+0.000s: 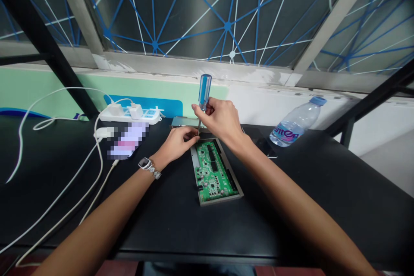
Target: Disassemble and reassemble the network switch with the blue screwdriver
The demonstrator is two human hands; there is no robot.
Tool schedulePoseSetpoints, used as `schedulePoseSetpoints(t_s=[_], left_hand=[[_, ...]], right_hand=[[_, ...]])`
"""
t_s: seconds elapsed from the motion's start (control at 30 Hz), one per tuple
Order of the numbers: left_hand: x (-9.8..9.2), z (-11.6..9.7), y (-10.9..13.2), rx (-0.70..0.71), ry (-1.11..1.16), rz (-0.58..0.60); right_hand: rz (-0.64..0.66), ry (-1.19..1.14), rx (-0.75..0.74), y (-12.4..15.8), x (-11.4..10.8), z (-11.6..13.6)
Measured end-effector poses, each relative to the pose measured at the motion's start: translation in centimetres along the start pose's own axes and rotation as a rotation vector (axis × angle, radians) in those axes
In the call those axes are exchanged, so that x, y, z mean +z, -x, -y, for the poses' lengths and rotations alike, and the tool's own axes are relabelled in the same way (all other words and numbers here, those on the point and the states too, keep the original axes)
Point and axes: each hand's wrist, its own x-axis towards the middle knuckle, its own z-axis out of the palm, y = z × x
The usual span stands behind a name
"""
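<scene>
My right hand is shut on a screwdriver with a clear blue handle, its thin shaft pointing down. The shaft's tip is hidden near the fingers of my left hand. Those curled fingers sit at the top end of a green circuit board, which lies in a grey metal tray. A flat metal piece lies just beyond my left hand. I cannot tell whether my left hand grips anything. A wristwatch circles my left wrist.
The black table holds a white power strip with plugged-in white cables, a blurred phone, a dark flat device and a water bottle. Black metal posts stand at the table's far corners.
</scene>
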Motion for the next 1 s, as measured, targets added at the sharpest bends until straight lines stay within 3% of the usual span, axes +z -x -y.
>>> schedulePoseSetpoints(t_s=[0.37,0.63,1.0], left_hand=[[-0.3,0.0,-0.1,0.017,-0.034,0.036],[-0.9,1.2,0.0,0.066,-0.199,0.206],[-1.1,1.2,-0.1,0.111,-0.201,0.224]], right_hand=[[-0.021,0.084,-0.043,0.3,0.1,0.0],[-0.021,-0.01,-0.055,0.4,0.5,-0.2],[0.245,-0.348,-0.083,-0.5,0.1,-1.4]])
